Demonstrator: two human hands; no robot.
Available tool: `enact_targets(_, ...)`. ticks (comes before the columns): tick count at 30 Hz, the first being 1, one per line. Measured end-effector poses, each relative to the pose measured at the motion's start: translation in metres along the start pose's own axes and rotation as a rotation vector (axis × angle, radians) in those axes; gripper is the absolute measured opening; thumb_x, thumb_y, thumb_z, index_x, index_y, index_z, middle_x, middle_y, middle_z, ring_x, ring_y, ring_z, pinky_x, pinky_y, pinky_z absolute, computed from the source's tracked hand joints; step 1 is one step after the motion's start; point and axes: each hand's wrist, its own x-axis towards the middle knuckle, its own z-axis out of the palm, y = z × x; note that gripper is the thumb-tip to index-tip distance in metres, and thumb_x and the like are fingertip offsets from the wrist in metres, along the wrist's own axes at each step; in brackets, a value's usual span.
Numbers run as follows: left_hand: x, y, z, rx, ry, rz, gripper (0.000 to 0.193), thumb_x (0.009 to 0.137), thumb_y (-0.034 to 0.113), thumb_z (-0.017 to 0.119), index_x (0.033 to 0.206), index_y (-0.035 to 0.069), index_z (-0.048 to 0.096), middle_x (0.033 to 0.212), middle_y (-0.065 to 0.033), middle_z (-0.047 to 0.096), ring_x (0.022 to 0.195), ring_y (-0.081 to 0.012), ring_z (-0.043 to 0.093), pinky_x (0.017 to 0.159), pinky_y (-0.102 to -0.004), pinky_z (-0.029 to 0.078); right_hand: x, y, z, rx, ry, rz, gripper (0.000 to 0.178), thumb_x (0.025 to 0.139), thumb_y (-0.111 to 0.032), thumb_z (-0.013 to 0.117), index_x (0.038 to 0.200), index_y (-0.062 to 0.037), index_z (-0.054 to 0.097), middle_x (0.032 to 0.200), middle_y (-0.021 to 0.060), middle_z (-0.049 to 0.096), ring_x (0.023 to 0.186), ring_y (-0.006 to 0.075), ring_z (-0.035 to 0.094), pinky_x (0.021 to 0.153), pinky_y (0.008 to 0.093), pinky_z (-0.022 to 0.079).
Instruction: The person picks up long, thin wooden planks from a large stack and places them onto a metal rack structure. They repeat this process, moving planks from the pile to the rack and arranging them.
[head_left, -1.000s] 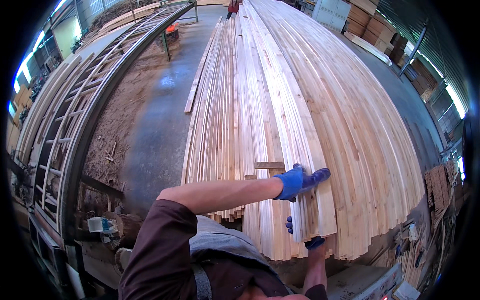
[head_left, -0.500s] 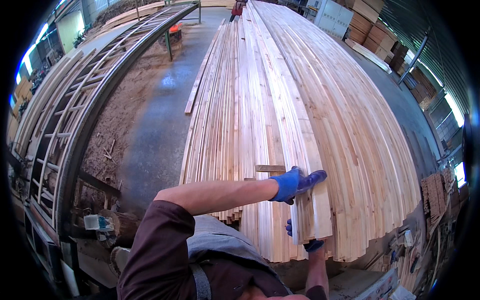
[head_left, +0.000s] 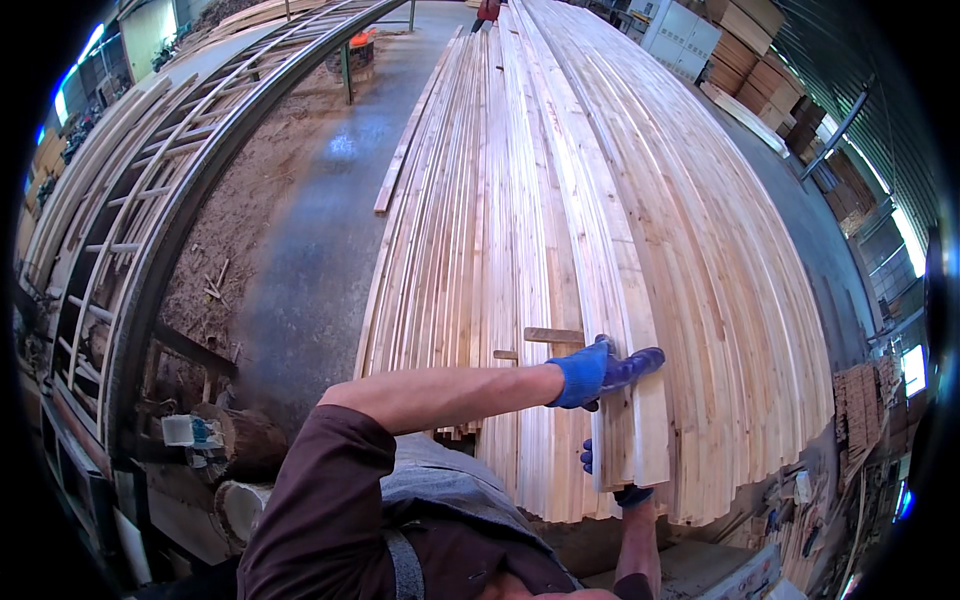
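A bundle of long pale wooden boards [head_left: 637,440] lies lengthwise over a wide layer of similar boards [head_left: 720,300], its near end toward me. My left hand [head_left: 622,372], in a blue and purple glove, grips the bundle from above, fingers stretched across its top and the rest curled at its left edge. My right hand [head_left: 632,495], gloved in dark blue, holds the near end from underneath. Its fingertips show at the bundle's left side; the palm is hidden below the wood. A short wood strip [head_left: 553,335] lies crosswise left of my left hand.
Narrower boards [head_left: 430,280] lie close together on the left of the stack. Farther left run a metal-framed roller rack [head_left: 215,150] and a log [head_left: 240,440]. A person [head_left: 487,12] stands at the stack's far end. Wood scraps [head_left: 800,520] lie at the lower right.
The view has shifted slightly. Both hands and the bundle's near end sit a little farther right and lower in the picture; the grip looks the same.
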Motion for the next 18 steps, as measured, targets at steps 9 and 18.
enact_targets(9,-0.01,0.008,-0.002,0.064,0.03,0.022,0.111,0.077,0.079,0.064,0.137,-0.011,0.04,0.123,-0.0218,0.061,0.106,-0.0271,0.064,0.078,-0.0384,0.058,-0.018,-0.019,0.013,-0.034,0.071,-0.021,0.074,0.099,-0.056,0.045,0.144,0.0035,0.04,0.119,0.0272,0.063,0.097,0.0365,0.07,0.083,0.0451,0.061)
enact_targets(18,-0.035,0.012,-0.034,-0.003,0.026,0.142,0.109,0.077,0.08,0.061,0.135,-0.01,0.044,0.117,-0.0229,0.062,0.102,-0.0289,0.065,0.08,-0.0416,0.058,-0.007,-0.024,0.048,-0.096,0.064,-0.019,0.072,0.1,-0.054,0.045,0.143,0.0034,0.041,0.119,0.0267,0.063,0.098,0.0369,0.07,0.083,0.0451,0.061)
